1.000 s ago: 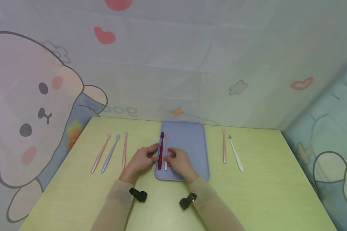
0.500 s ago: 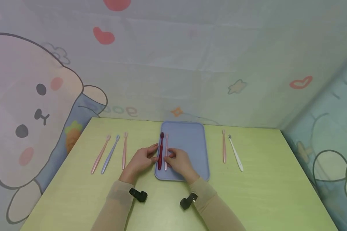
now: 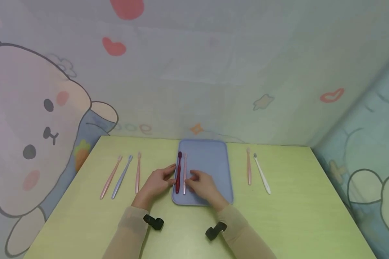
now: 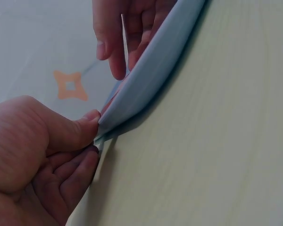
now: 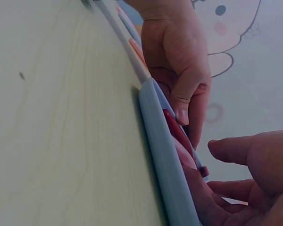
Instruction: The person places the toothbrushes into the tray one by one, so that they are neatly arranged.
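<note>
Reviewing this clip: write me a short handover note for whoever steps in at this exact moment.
Left hand: fingers straight, touching the left rim of the blue tray beside the dark red toothbrush.
Right hand: resting on the tray, fingertips at the pale pink toothbrush; no clear grip.
Done: those two brushes lie side by side at the tray's left side.
Left: three toothbrushes on the table left of the tray, two toothbrushes on the right.

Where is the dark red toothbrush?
In the head view the dark red toothbrush lies on the blue tray, along its left edge, right beside a pale pink toothbrush, between the left hand and the right hand.
</note>
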Available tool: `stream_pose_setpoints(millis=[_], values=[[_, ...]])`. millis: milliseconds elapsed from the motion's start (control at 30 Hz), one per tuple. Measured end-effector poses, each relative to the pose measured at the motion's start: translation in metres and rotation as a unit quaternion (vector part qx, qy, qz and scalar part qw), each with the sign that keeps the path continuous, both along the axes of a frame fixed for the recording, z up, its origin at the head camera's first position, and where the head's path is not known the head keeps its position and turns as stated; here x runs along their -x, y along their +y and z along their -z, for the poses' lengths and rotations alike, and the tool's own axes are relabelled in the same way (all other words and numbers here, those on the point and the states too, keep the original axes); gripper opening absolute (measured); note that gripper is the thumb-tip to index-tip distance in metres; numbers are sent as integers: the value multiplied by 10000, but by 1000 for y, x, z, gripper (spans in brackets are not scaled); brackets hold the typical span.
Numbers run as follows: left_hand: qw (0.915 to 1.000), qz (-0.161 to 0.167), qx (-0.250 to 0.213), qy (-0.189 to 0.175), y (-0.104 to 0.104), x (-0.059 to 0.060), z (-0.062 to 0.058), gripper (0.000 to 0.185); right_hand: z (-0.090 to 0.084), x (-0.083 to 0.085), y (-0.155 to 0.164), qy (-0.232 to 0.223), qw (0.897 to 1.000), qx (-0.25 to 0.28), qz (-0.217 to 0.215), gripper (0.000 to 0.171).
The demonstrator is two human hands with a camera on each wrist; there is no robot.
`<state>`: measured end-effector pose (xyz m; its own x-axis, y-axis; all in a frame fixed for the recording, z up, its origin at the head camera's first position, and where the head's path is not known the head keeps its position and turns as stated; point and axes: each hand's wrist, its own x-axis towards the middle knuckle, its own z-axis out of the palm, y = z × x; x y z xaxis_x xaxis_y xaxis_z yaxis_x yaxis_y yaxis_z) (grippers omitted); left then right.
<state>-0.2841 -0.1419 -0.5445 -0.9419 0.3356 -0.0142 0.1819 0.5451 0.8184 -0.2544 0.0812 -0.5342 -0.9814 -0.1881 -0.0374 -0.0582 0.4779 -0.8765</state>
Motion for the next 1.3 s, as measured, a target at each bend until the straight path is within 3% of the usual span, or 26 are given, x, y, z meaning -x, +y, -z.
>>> stream_pose_setpoints(millis=[300, 433, 733, 1300], values=[[9996, 40, -266, -3, 1, 5, 3, 60, -3, -4, 16, 132, 9996, -179, -198, 57], [9997, 27, -254, -20, 1, 5, 3, 60, -7, -10, 24, 100, 9998, 31, -161, 55], [9998, 50, -158, 73, 1, 5, 2, 60, -18, -17, 51, 266, 9977, 576, 220, 47], [9997, 22, -217, 98, -1, 4, 3, 60, -29, -13, 117, 412, 9899, 1103, 796, 44]])
